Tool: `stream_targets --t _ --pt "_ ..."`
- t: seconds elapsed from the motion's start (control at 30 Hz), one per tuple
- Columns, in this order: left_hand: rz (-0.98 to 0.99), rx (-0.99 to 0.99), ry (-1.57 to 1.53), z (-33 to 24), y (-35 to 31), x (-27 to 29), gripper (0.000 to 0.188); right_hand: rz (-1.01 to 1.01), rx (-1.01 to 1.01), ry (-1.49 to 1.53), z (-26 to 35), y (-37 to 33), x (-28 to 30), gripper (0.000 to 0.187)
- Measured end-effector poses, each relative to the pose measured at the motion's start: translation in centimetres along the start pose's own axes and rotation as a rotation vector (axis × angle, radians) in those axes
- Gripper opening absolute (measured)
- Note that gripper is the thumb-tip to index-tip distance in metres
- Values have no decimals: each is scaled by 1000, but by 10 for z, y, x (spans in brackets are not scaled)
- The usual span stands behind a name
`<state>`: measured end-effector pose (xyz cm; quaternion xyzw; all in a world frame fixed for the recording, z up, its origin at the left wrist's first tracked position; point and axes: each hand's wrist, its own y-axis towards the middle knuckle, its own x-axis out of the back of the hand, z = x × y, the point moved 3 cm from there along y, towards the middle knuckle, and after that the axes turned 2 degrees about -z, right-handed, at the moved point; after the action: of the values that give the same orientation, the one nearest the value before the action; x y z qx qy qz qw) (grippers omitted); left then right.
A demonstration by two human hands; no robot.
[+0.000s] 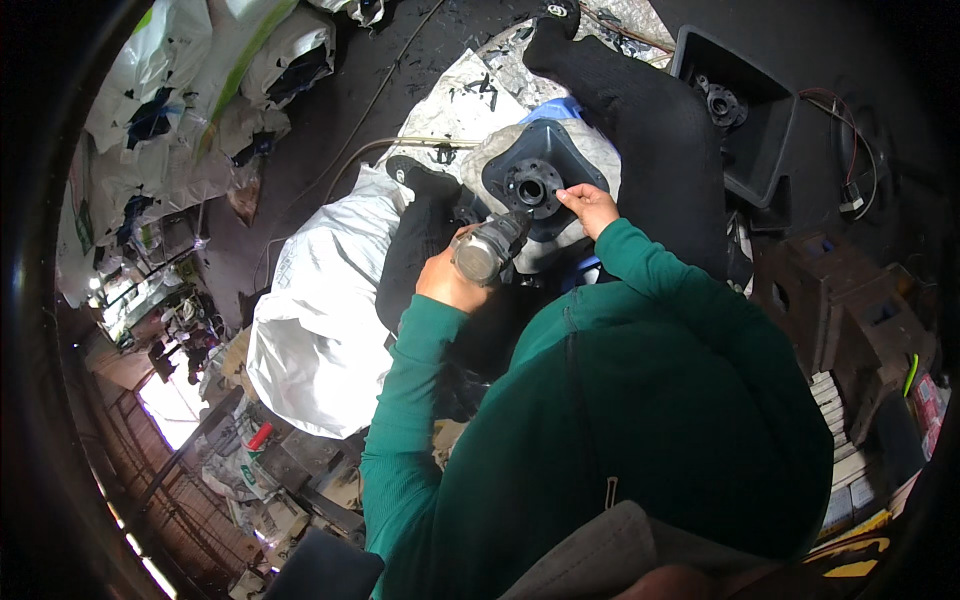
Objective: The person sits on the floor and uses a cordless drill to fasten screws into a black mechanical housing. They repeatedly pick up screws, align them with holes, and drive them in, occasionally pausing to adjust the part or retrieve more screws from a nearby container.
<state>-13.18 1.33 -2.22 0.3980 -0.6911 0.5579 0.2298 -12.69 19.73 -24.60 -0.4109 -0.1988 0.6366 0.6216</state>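
Note:
A black moulded part (556, 152) with a flared square base and a round hub sits in front of me, between my knees. Its hub has a wide central hole with smaller holes around it. My left hand (450, 281) is wrapped round a grey power tool (481, 257), a drill or driver by its shape, whose front end reaches the near left edge of the hub. At the hub's right edge, the fingertips of my right hand (593, 208) are pinched together. Whatever they may hold there is too small to name. Pale cloth (605, 150) lies under the part, over something blue (560, 107).
A black bin (690, 65) at the far right contains another dark round hub piece (722, 104). Left of my leg slumps a white sack (325, 310). More white bags (170, 80) are piled at the far left. Brown metal blocks (835, 290) stand on the right.

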Motion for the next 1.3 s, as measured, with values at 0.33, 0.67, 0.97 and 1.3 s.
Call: stream_targets --t 0.33,0.67,0.97,1.3 --pt "-122 -74 -98 -2 5 -12 61 88 44 -86 -2 3 -4 29" --pt "-57 31 -178 7 9 -22 59 76 166 -263 2 3 1 30" --pt "-191 -168 -343 -13 -48 -4 57 -36 158 -274 12 -8 8 36" --pt "-261 -403 -283 -38 -91 -34 55 658 -204 552 50 -100 20 50"
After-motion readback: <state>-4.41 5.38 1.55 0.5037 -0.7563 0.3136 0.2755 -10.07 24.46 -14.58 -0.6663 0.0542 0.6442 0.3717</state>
